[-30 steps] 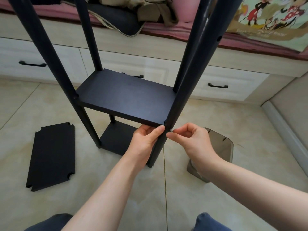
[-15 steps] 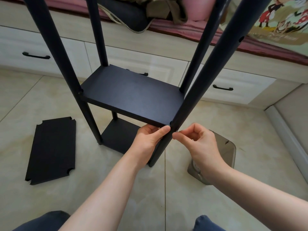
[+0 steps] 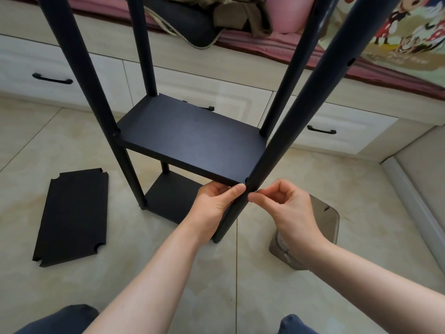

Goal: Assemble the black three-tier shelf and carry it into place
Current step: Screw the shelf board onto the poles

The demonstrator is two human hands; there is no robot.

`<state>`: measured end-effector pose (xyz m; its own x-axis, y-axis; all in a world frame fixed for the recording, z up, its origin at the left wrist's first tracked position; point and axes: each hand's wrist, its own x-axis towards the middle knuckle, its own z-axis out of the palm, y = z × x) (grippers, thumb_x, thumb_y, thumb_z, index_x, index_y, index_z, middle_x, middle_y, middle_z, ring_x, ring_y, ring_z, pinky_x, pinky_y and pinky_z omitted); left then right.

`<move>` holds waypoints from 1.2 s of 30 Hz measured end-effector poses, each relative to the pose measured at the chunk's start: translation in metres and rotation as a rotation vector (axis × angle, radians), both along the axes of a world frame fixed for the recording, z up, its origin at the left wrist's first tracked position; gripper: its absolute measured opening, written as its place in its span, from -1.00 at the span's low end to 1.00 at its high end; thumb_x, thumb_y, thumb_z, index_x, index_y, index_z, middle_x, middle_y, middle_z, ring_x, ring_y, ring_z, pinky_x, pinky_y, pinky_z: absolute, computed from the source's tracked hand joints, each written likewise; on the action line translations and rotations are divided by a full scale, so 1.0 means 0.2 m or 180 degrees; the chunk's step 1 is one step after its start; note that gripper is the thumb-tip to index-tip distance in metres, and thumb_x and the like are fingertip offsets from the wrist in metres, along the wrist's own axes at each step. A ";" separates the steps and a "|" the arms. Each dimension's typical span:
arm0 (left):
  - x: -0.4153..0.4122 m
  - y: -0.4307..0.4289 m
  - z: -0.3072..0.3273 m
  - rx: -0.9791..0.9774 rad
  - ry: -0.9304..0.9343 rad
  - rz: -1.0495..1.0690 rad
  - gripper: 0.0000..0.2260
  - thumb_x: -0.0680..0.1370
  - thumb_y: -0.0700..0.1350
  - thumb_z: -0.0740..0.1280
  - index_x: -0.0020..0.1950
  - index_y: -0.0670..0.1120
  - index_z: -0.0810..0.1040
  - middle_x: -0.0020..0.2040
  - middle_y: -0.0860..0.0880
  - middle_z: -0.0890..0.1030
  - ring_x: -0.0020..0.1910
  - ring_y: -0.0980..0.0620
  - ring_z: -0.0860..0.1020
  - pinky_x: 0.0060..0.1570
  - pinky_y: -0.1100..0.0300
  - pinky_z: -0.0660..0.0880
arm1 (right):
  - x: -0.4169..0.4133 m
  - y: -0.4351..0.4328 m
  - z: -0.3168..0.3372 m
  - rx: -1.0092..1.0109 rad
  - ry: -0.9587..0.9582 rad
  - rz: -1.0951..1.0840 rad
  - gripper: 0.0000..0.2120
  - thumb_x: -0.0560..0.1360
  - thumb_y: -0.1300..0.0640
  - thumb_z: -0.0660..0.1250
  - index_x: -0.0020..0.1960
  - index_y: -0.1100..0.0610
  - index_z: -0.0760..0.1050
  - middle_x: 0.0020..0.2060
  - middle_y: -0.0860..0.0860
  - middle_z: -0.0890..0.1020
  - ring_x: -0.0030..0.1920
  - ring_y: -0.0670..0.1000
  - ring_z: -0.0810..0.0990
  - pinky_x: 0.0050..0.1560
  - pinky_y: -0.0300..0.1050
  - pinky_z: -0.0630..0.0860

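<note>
While the middle board [image 3: 192,138] is sitting level between the four black posts, the person is working at its near right corner, where it meets the near right post [image 3: 284,141]. That is the joint being fastened, I judge, since both hands are meeting there. The left hand [image 3: 213,204] is cupping under the board's corner with its thumb lying along the front edge, seemingly propping the board at height and steadying the post so the holes line up. The right hand [image 3: 289,206] is curled nearly shut, thumb and forefinger pinched together with the tips pressing against the post just below the board (whatever small fastener they may be pinching is too tiny to make out).

The shelf is standing upright on the tiled floor [image 3: 240,273] in front of a bed base with drawers, its bottom board [image 3: 173,196] already in place near the floor. A third board [image 3: 72,215], notched at its corners, is lying flat on the tiles to the left, well apart from the frame, so the top tier is not yet fitted. A grey translucent container [image 3: 330,220] is sitting on the floor behind the right wrist.
</note>
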<state>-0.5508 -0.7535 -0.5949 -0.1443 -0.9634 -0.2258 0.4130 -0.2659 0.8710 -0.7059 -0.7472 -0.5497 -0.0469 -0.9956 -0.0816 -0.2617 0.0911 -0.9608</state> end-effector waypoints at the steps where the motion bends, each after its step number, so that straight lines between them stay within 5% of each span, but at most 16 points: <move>1: 0.00 0.00 0.00 -0.0016 0.0015 -0.0003 -0.82 0.41 0.11 0.47 -0.02 0.15 0.74 0.05 -0.04 0.74 0.12 -0.02 0.69 0.09 0.19 0.56 | 0.00 0.00 0.00 -0.0009 0.0053 0.0041 -0.81 0.35 0.09 0.59 -0.25 0.06 0.57 -0.30 0.02 0.70 -0.23 -0.05 0.69 -0.21 -0.34 0.54; 5: 0.00 0.00 0.00 -0.0028 0.0025 -0.0007 -0.82 0.41 0.11 0.47 -0.01 0.15 0.74 0.06 -0.04 0.73 0.12 -0.01 0.68 0.08 0.20 0.56 | -0.02 0.00 0.01 -0.0038 0.0435 0.0140 -0.74 0.35 0.00 0.57 -0.19 0.13 0.55 -0.37 -0.03 0.66 -0.35 -0.12 0.61 -0.27 -0.34 0.52; 11: -0.01 0.01 0.00 -0.0081 0.0028 0.0018 -0.73 0.37 0.18 0.50 0.01 0.13 0.73 0.08 -0.06 0.73 0.14 -0.04 0.68 0.14 0.12 0.54 | -0.01 -0.02 0.03 -0.0212 0.0844 0.0219 -0.82 0.37 0.06 0.58 -0.19 0.07 0.59 -0.33 -0.05 0.68 -0.27 -0.06 0.67 -0.18 -0.18 0.62; 20: -0.01 0.00 -0.02 -0.0121 -0.0016 -0.0044 -0.66 0.31 0.25 0.51 0.00 0.13 0.73 0.07 -0.08 0.73 0.15 -0.09 0.67 0.25 0.02 0.55 | -0.05 -0.01 0.08 -0.0069 0.0705 0.0444 -0.88 0.40 0.17 0.56 -0.14 0.06 0.63 -0.24 -0.08 0.72 -0.18 -0.11 0.71 -0.09 -0.24 0.63; 30: -0.02 0.00 -0.01 -0.0108 0.0198 -0.0014 -0.82 0.41 0.05 0.45 -0.06 0.05 0.76 0.04 -0.12 0.73 0.14 -0.13 0.67 0.26 0.04 0.54 | -0.07 0.00 0.07 -0.0176 0.0607 0.0478 -0.94 0.44 0.17 0.51 -0.14 0.08 0.64 -0.23 -0.04 0.73 -0.12 -0.06 0.72 -0.03 -0.28 0.60; 36: -0.01 -0.02 -0.03 -0.0167 0.0106 -0.0016 -0.80 0.43 0.10 0.46 -0.01 0.08 0.74 0.05 -0.11 0.72 0.16 -0.19 0.65 0.32 -0.15 0.49 | -0.07 -0.02 0.07 -0.0263 0.0791 0.0510 -0.90 0.44 0.14 0.51 -0.08 0.01 0.62 -0.22 -0.09 0.71 -0.13 -0.09 0.69 -0.04 -0.19 0.61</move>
<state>-0.5530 -0.7568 -0.6004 -0.1557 -0.9730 -0.1701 0.4407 -0.2225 0.8696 -0.7194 -0.7516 -0.5365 0.1027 -0.9947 -0.0058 -0.4944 -0.0460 -0.8680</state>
